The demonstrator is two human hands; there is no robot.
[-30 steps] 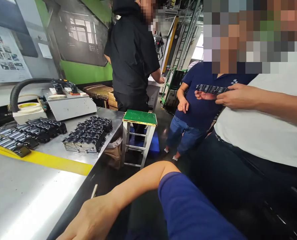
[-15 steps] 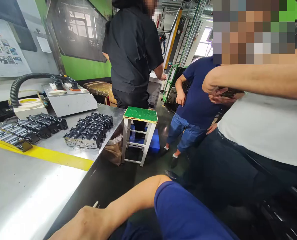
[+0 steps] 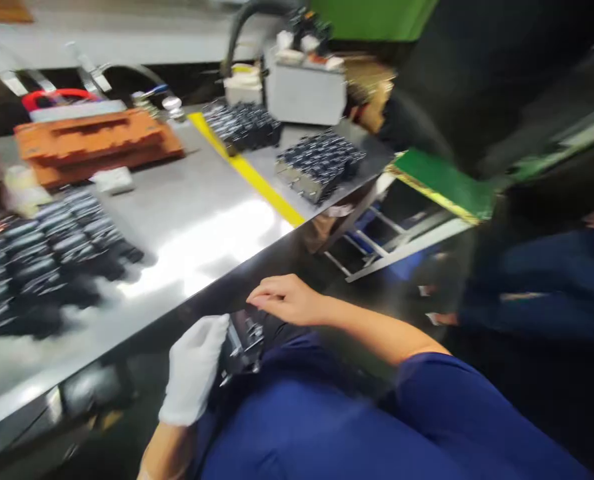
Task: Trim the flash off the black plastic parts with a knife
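Observation:
My left hand (image 3: 195, 370), in a white glove, grips a black metal part with shiny rods (image 3: 241, 347) low in front of my body. My right hand (image 3: 293, 300) is bare and hovers just above and right of that part. Its fingers are pressed together; whatever may be between them is hidden. Many similar black parts (image 3: 51, 260) lie in rows on the metal table (image 3: 187, 200) to the left, blurred by motion.
An orange fixture (image 3: 99, 143) with red-handled clamps stands at the back left. Beyond the yellow tape (image 3: 257, 180) are two more groups of black parts (image 3: 321, 160) and a white machine (image 3: 304, 90). A green-topped stool (image 3: 441, 183) and people are at the right.
My view has swung left and down towards the table. My gloved left hand and the black part have come into view. The thin light-coloured stick by my right hand no longer shows.

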